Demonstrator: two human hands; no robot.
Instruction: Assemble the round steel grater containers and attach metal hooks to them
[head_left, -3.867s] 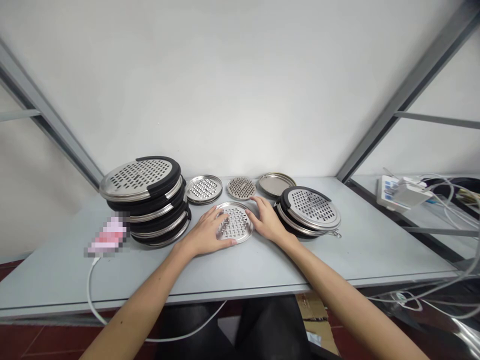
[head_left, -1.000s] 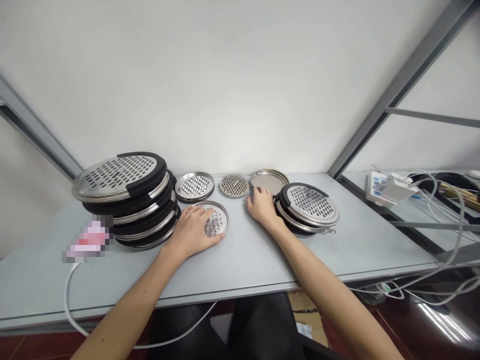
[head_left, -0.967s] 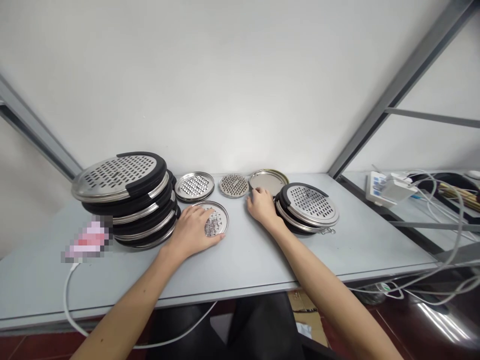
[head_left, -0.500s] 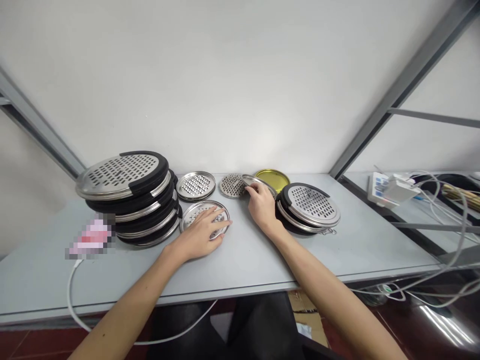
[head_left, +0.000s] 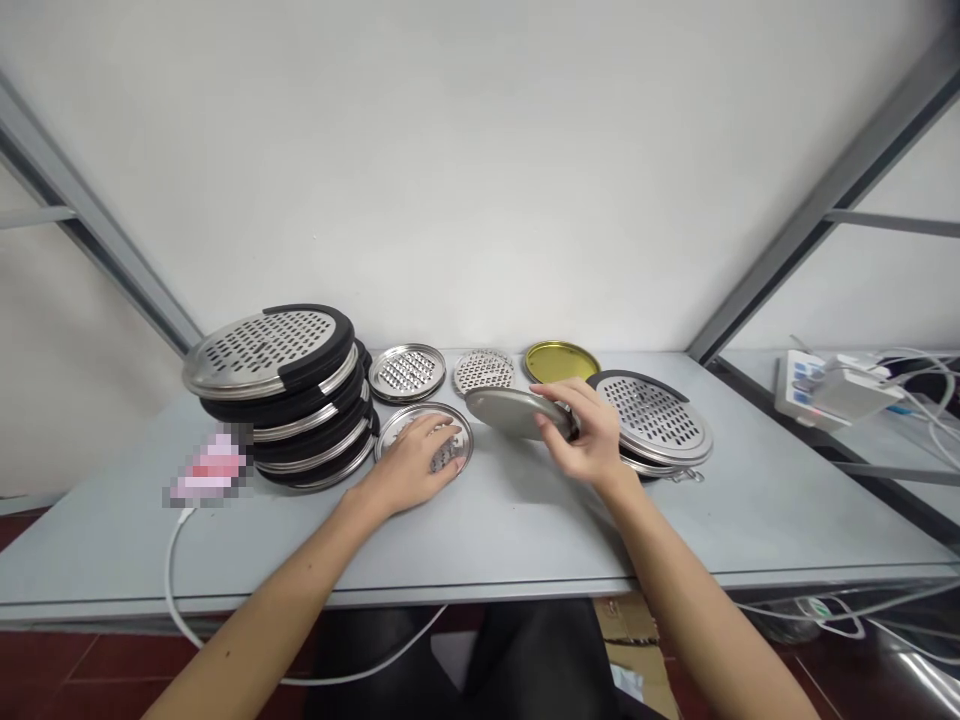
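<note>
My left hand lies with fingers apart on a round metal grater disc on the table. Between the thumb and fingers of my right hand is a round metal lid, tilted above the table. Behind my left hand is another grater disc with a raised rim. A flat perforated disc lies beyond the held lid, and a yellow-gold round lid is to its right. Just right of my right hand stands a low stack of black-edged grater lids.
A tall stack of black-edged grater lids stands on the left of the grey table. A blurred pink item with a white cable is in front of it. A power strip lies at the right, beyond a shelf post.
My right hand has lifted the lid, tilted it and drawn it nearer. The flat perforated disc and yellow-gold lid show more fully. The view has shifted slightly; my left hand stays on its disc.
</note>
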